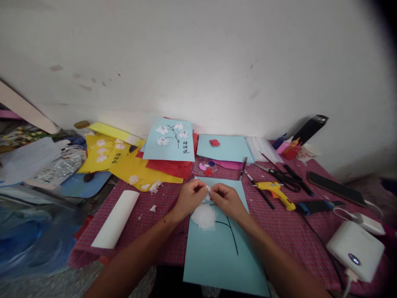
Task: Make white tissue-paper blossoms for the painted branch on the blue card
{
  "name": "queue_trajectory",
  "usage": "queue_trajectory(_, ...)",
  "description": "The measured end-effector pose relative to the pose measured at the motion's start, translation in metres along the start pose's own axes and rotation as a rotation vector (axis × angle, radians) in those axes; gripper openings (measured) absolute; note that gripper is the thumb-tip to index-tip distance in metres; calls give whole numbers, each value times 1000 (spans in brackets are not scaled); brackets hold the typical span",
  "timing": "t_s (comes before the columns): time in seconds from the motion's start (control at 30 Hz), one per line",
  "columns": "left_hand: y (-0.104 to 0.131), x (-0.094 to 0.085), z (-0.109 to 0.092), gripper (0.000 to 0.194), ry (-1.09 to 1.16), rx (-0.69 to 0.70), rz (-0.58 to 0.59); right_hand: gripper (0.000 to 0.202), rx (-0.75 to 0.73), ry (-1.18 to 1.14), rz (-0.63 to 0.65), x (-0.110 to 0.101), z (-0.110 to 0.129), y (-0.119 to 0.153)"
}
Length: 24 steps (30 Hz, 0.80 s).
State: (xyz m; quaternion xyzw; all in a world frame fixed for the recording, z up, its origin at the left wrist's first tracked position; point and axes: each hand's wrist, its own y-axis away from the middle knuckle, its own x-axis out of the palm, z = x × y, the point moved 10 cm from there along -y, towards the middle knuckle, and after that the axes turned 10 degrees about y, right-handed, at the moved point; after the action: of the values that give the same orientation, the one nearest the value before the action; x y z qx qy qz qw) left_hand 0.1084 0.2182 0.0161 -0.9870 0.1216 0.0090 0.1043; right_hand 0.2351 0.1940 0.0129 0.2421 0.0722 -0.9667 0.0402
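Both hands meet over the upper part of a light blue paper sheet (pixel 214 265). My left hand (pixel 192 198) and my right hand (pixel 228 201) are closed, fingertips pinched around a small piece of white tissue paper (pixel 208 188). Just below the hands, a ruffled white tissue blossom (pixel 204 217) lies on the sheet. From it a thin black branch (pixel 222 224) runs to a longer drawn stem (pixel 234 240). The right hand and forearm cover part of the drawing.
A finished flower picture (pixel 169 142) leans at the back, beside yellow sheets (pixel 124 167). A white paper roll (pixel 116 219) lies left. To the right are a yellow glue gun (pixel 276 193), black scissors (pixel 283 178), paint bottles (pixel 291 149) and a white power bank (pixel 355 250). Paint palette (pixel 208 167) sits behind.
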Motion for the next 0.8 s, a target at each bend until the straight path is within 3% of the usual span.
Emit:
queue_trajectory(0.43, 6, 14, -31, 14, -308, 249, 107, 18, 15, 62, -57, -7, -4, -1)
queue_trajectory(0.8, 3, 6, -17, 12, -246, 131, 52, 17, 21, 6, -94, -13, 3, 0)
